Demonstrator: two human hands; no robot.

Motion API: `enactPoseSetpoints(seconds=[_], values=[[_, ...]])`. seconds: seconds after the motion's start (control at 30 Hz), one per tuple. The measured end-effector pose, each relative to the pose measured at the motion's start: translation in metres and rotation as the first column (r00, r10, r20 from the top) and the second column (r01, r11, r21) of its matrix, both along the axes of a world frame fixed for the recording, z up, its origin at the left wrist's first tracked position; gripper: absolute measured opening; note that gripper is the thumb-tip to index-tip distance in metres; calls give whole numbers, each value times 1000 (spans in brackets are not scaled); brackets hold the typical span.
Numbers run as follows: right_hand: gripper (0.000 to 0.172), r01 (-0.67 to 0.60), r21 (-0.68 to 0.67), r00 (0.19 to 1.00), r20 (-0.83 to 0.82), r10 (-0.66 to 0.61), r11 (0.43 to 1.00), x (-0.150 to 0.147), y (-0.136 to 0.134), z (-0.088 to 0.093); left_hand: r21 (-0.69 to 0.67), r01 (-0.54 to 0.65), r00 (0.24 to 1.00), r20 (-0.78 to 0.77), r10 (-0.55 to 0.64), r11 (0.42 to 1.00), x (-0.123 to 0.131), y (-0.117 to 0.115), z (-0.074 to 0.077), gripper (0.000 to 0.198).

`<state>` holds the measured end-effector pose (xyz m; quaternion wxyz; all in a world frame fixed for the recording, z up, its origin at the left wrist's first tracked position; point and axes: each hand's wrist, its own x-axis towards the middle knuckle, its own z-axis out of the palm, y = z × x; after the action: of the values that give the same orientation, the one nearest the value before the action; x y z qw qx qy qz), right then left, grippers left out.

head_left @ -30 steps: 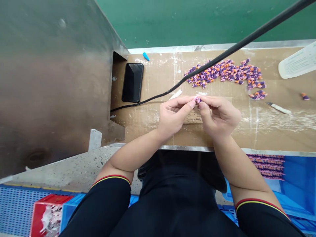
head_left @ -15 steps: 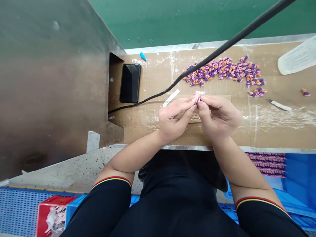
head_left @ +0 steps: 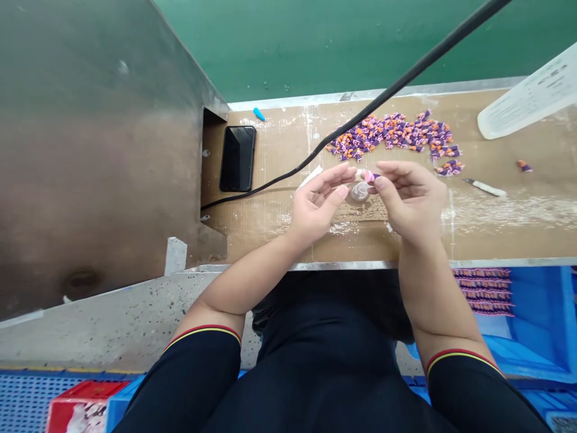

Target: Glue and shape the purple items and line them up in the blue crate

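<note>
My right hand [head_left: 412, 198] pinches a small pink and purple piece [head_left: 370, 176] between thumb and fingers. Across from it, my left hand [head_left: 321, 201] has its thumb and fingers apart and seems to hold nothing. Close to its fingertips is the piece's pale end. Just below the piece, between both hands, a small round whitish object [head_left: 360, 192] rests on the work surface. Behind the hands lies a spread-out heap of small purple, pink and orange pieces [head_left: 396, 132], with a few set apart at its right end.
A thin knife [head_left: 484, 187] and a single piece [head_left: 524, 166] lie to the right, below a translucent bottle [head_left: 532, 96]. To the left are a phone [head_left: 237, 157], a blue cap [head_left: 258, 113] and a white strip [head_left: 311, 177]. A black cable [head_left: 360, 117] crosses the cardboard-covered table [head_left: 279, 234].
My hands have moved apart, and my left fingers have opened away from the piece. It stays in my right hand, and the round whitish object has come into view. The camera view has shifted.
</note>
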<state>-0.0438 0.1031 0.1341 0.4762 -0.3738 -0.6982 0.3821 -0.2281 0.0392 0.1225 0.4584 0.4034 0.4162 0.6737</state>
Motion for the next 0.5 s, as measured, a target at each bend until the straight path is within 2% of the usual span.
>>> enactPoseSetpoints(seconds=[0.07, 0.13, 0.23, 0.3, 0.37, 0.43, 0.5], values=[[20, -11, -33, 991, 133, 16, 999, 31, 2, 1, -8, 20, 1000, -5, -20, 1000, -7, 4, -10, 48], [11, -72, 27, 937, 346, 58, 997, 61, -2, 1, -35, 13, 999, -29, -14, 999, -14, 8, -17, 48], [14, -251, 170, 763, 641, 87, 953, 88, -18, -1, -75, -3, 998, -67, -3, 997, -17, 12, -21, 46], [19, -370, 218, 648, 757, 82, 903, 93, -30, -5, -72, -10, 995, -97, 3, 997, -16, 13, -21, 44], [24, -435, 241, 579, 813, 64, 867, 95, -41, -9, -49, -23, 992, -124, 17, 999, -14, 14, -22, 44], [31, -409, 270, 597, 801, 32, 872, 98, -48, -13, -38, -41, 988, -149, 35, 998, -13, 17, -25, 45], [41, -303, 289, 690, 724, -1, 908, 101, -53, -17, -32, -76, 981, -183, 69, 997, -15, 21, -28, 49]])
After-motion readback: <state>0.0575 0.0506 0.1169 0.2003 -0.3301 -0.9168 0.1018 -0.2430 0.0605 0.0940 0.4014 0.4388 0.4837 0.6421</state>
